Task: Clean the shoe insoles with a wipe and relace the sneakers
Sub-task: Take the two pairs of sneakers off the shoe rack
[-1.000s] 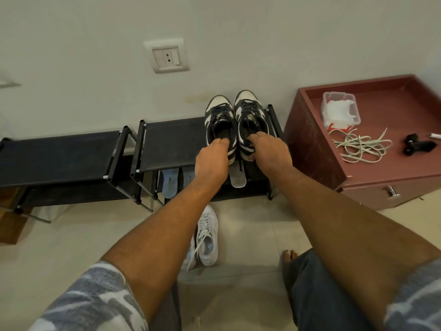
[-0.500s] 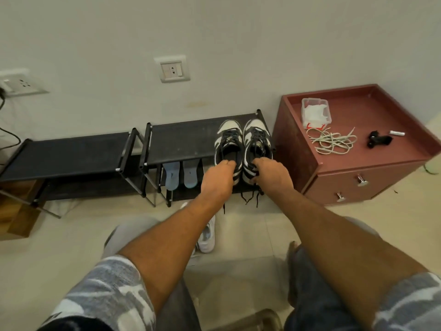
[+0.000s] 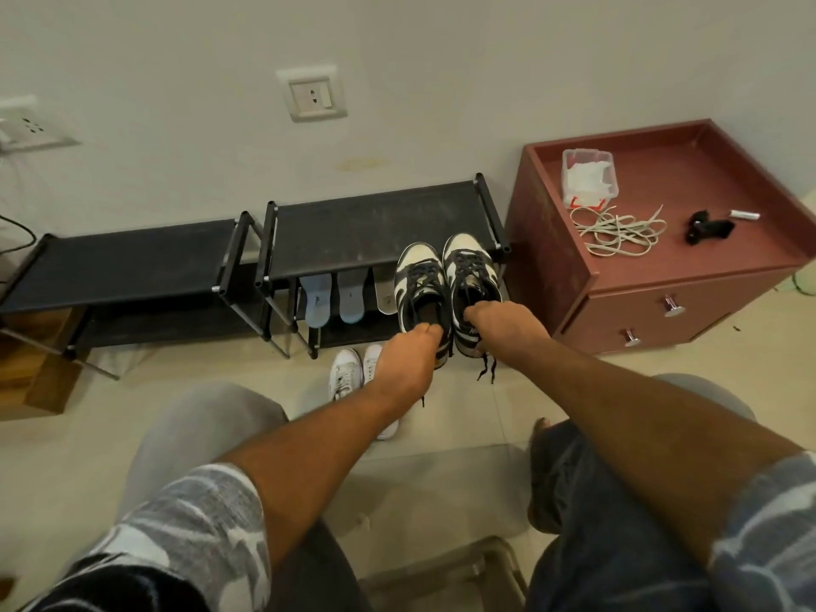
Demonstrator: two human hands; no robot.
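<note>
Sneakers, black-and-white pair: left sneaker (image 3: 423, 290) gripped at heel by left hand (image 3: 408, 360), right sneaker (image 3: 471, 281) by right hand (image 3: 508, 322), held before shoe rack (image 3: 375, 223) front edge, laces dangling. Insoles (image 3: 316, 298) on lower shelf. Open floor (image 3: 441, 470) below.

**Sneakers lifted off the rack**

The left hand (image 3: 404, 368) and right hand (image 3: 508, 322) drew the pair of black-and-white lace-up sneakers (image 3: 448, 293) off the top of the black fabric shoe rack (image 3: 375, 227). A second before, the pair rested on its shelf; now it hung clear of the front edge, black lace ends (image 3: 485, 368) dangling.
</note>
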